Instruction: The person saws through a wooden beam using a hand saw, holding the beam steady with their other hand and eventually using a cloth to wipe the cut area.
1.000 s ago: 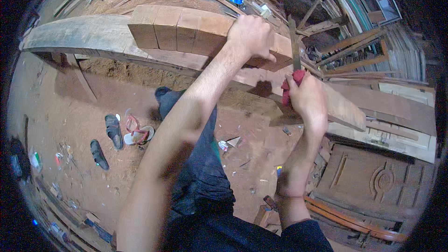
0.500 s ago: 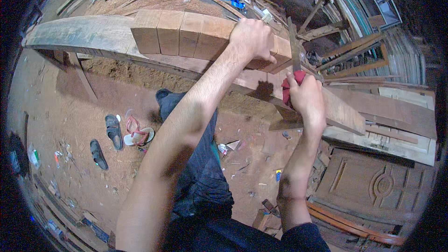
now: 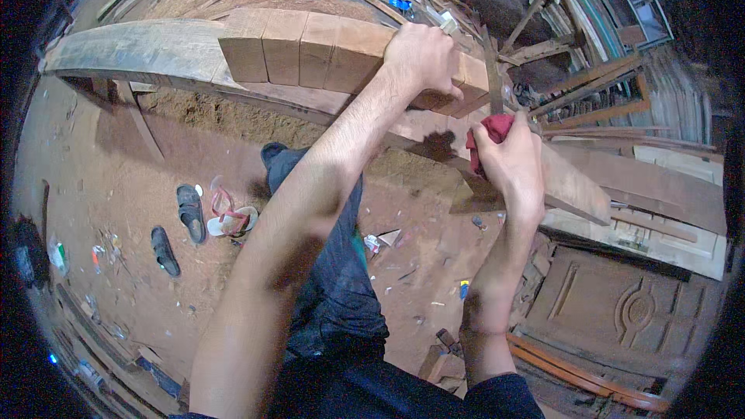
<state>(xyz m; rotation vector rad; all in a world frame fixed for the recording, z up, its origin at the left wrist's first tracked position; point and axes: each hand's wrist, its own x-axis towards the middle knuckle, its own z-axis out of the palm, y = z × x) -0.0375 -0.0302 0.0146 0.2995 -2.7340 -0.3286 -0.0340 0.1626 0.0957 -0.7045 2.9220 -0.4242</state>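
A thick squared timber [image 3: 317, 50], with several lines across it that split it into blocks, lies on a long wooden bench [image 3: 143, 50]. My left hand [image 3: 423, 58] presses on top of it near its right end, fingers curled over the far side and thumb on the near face. In my right hand [image 3: 514, 157] is a handsaw by its red handle [image 3: 490, 138], which looks wrapped in cloth. The narrow saw blade [image 3: 492, 70] points away from me, beside the timber's right end. Its teeth are too small to make out.
Sandals [image 3: 189, 213] and flip-flops [image 3: 233, 221] lie on the dusty floor at left. A carved door panel [image 3: 609, 306] and long boards [image 3: 636, 186] are at right. Frames and stacked panels [image 3: 667, 101] lean at the far right. Offcuts and litter lie beyond the bench.
The view has tilted slightly. My right hand and the saw have shifted a little, with the handle turned slightly. My left hand stays on the timber.
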